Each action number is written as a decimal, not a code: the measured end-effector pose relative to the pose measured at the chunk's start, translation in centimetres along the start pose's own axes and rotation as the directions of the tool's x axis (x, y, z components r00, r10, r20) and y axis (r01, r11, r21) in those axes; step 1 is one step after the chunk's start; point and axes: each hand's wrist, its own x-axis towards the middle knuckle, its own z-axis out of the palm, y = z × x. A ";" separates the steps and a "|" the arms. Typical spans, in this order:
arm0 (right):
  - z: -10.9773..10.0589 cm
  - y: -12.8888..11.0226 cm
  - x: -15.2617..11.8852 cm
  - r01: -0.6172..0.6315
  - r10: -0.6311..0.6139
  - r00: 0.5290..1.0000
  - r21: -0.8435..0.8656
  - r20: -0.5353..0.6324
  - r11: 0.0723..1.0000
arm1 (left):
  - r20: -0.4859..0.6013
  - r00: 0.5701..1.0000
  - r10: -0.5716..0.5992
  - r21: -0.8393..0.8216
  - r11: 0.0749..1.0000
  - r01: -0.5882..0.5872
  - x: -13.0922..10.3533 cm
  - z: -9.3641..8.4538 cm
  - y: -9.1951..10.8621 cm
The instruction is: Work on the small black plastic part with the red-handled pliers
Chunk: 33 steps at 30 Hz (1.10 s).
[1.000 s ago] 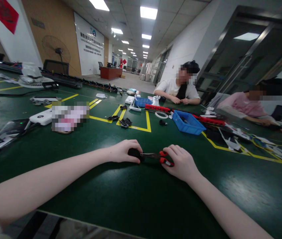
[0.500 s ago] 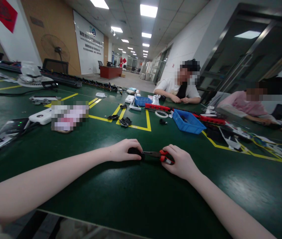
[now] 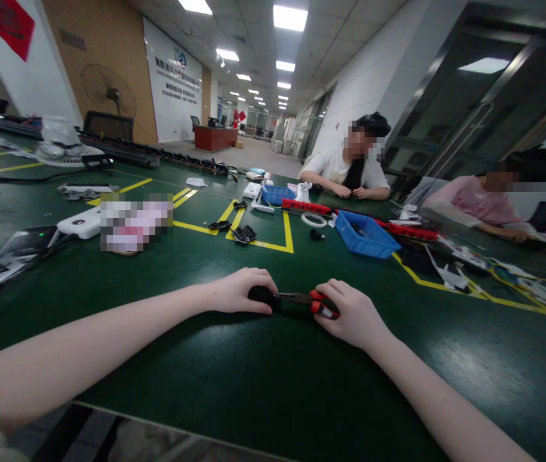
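My left hand [image 3: 241, 290] is closed around a small black part [image 3: 264, 296], its thumb and fingers on either side. From the right, my right hand [image 3: 349, 311] grips the red-handled pliers [image 3: 321, 304], whose narrow jaws point left and meet the edge of the black part. Whether the jaws bite on it is too small to tell. Both hands are low over the green table [image 3: 253, 378]. Beyond them, several small black pieces [image 3: 244, 234] lie by the yellow tape, and another dark piece [image 3: 317, 235] sits to their right.
A blue bin [image 3: 366, 236] stands at the right, with red strips [image 3: 306, 206] behind it. At the left are a phone [image 3: 135, 228], a white device [image 3: 80, 221] and a cable. Two people sit across the table; a person in white [image 3: 347, 170] is nearer the middle.
The view has shifted very slightly. Both hands keep their holds on the black part and the pliers, with almost no movement.
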 end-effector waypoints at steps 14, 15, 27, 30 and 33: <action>-0.2 -0.4 -0.1 -0.012 0.012 1.000 -0.033 0.012 0.999 | 0.001 1.000 0.007 0.010 1.000 -0.007 0.0 -0.1 0.0; -0.1 -0.4 -0.1 -0.017 0.018 1.000 -0.027 0.015 0.999 | 0.000 1.000 0.006 0.012 1.000 -0.006 0.0 -0.1 0.0; 0.3 0.3 0.1 0.047 -0.057 0.985 -0.067 -0.165 0.997 | -0.012 1.000 0.018 0.035 0.999 -0.017 0.0 0.0 0.3; 0.4 0.4 0.2 0.051 -0.057 0.988 -0.042 -0.144 0.998 | -0.013 1.000 0.020 0.019 1.000 -0.019 -0.1 0.0 0.5; 0.4 0.4 0.2 0.063 -0.067 0.990 -0.033 -0.124 0.997 | -0.019 1.000 0.024 -0.020 1.000 -0.024 -0.1 0.0 0.7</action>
